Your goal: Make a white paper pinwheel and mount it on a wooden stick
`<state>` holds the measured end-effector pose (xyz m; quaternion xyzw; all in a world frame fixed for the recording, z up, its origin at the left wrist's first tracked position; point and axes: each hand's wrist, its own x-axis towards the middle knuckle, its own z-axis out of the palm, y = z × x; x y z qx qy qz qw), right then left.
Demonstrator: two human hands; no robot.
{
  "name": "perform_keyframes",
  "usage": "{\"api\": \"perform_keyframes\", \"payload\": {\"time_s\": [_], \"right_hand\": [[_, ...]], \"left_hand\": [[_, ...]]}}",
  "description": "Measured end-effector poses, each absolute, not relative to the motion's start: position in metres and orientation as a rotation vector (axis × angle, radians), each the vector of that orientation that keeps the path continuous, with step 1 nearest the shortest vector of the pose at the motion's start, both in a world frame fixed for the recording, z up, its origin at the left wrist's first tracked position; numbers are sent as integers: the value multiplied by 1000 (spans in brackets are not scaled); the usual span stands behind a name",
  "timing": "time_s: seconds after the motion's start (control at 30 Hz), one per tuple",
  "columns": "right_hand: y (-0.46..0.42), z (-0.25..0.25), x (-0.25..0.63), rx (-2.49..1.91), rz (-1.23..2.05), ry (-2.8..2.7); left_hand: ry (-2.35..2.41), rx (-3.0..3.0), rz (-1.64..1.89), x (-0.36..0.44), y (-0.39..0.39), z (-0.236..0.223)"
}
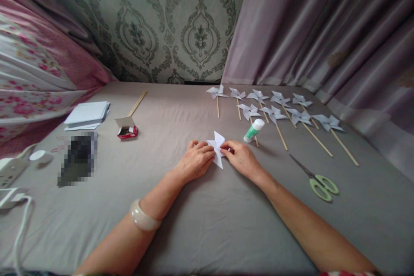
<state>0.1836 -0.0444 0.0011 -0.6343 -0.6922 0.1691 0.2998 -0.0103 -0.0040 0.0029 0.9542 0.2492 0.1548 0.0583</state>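
A white paper pinwheel (218, 141) without a stick lies in front of me, held between both hands. My left hand (198, 159) has its fingers bent over the pinwheel's left side, with a bangle on that wrist. From the right, my right hand (238, 155) pinches the paper near the middle with thumb and fingertips. The fingers partly cover the pinwheel's centre. Just beyond my right hand, a green and white glue stick (254, 130) stands tilted with its white cap on.
Several finished pinwheels on sticks (274, 114) lie in rows at the back right. Green-handled scissors (318, 182) are at the right. On the left are a small red box (127, 130), wooden sticks (138, 102), a paper stack (87, 114), a blurred dark object (79, 157) and a power strip (11, 174).
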Motion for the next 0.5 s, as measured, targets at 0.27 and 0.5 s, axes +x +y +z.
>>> {"api": "perform_keyframes", "payload": {"time_s": [0.27, 0.5], "right_hand": [[-42, -1, 180, -1728, 376, -1876], [-42, -2, 179, -1755, 368, -1912]], "left_hand": [[750, 2909, 464, -10, -5, 2], [769, 2936, 406, -9, -6, 4]]}}
